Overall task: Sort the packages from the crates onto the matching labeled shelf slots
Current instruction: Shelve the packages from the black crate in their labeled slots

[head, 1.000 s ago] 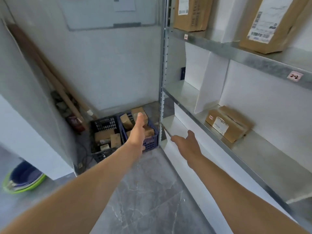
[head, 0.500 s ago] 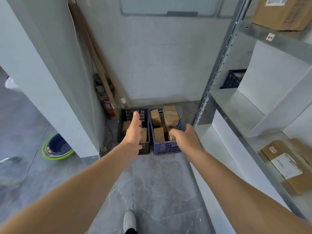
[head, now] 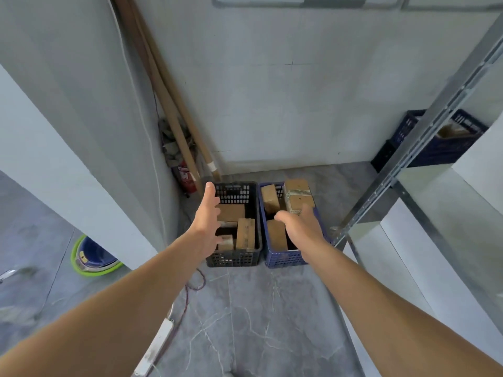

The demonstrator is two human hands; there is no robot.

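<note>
Two crates stand side by side on the floor against the far wall. The black crate (head: 254,194) on the left holds three brown cardboard packages (head: 245,232). The blue crate (head: 283,261) on the right holds several more, with the tallest package (head: 297,193) at its back. My left hand (head: 208,221) reaches out over the black crate's left edge, fingers apart and empty. Over the blue crate hovers my right hand (head: 300,228), palm down, fingers loosely curled, holding nothing. The metal shelf unit (head: 424,131) rises at the right.
A white pillar (head: 81,118) stands close on the left, with wooden poles (head: 174,112) and a red extinguisher (head: 186,176) in the corner. A green-rimmed basin (head: 92,257) lies behind the pillar. Another dark blue crate (head: 435,148) sits beyond the shelf post. A power strip (head: 155,349) lies on the floor.
My view has swung left from the shelf to the crates. Both hands have moved forward and now hover over the two crates, the right one having left the shelf edge.
</note>
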